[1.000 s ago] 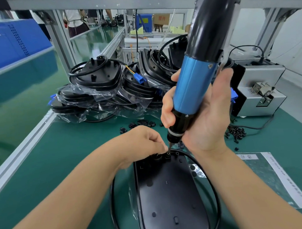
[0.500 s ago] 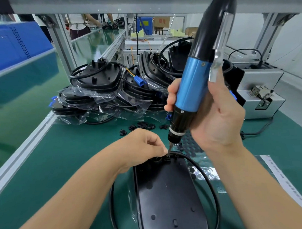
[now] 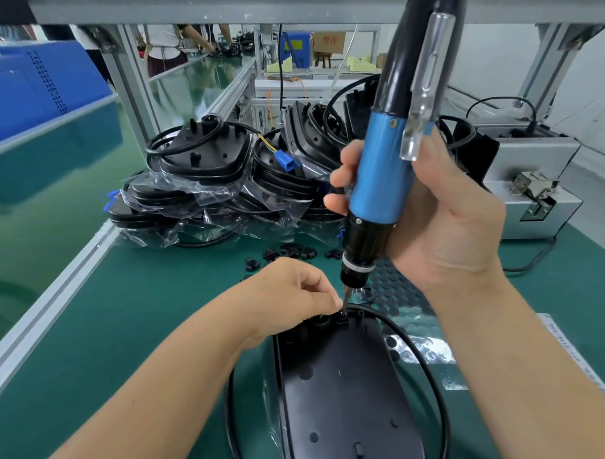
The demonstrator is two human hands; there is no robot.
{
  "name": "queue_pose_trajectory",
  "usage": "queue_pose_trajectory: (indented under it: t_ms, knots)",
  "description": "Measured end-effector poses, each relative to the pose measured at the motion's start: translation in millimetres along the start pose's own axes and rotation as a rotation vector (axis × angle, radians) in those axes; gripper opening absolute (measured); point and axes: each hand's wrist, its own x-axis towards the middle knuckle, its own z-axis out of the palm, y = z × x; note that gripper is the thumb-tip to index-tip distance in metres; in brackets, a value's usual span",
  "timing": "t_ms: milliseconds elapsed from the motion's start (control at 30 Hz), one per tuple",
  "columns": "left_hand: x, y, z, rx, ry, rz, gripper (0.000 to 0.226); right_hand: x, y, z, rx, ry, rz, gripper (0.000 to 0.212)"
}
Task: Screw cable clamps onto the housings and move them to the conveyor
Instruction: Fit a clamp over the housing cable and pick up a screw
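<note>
A black housing lies flat on the green mat in front of me, its black cable looped round it. At its far end sits a small black cable clamp. My left hand pinches at the clamp with curled fingertips. My right hand grips a blue and black electric screwdriver, held nearly upright, its bit tip down on the clamp.
A heap of bagged black housings with cables lies behind. Loose black clamps are scattered before it. A grey screw feeder box stands at the right. A printed sheet lies right; the green conveyor runs along the left beyond an aluminium rail.
The screwdriver has tilted a little more upright and my right hand has shifted slightly up its body. My left hand stays pinched at the clamp.
</note>
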Motion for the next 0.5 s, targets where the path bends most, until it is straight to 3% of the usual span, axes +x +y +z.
queue_pose_trajectory:
  t_ms: [67,200,500]
  knots:
    - [0.3,0.0,0.2,-0.001,0.003,-0.001,0.017,-0.1,-3.1,1.7,0.042,0.012,-0.011,0.036]
    - [0.5,-0.1,0.9,-0.003,0.005,0.002,0.012,3.1,-5.2,4.8,0.034,0.086,0.007,0.064]
    - [0.0,-1.0,1.3,-0.004,0.018,0.009,0.015,7.8,-5.0,13.4,0.008,0.165,0.024,0.06]
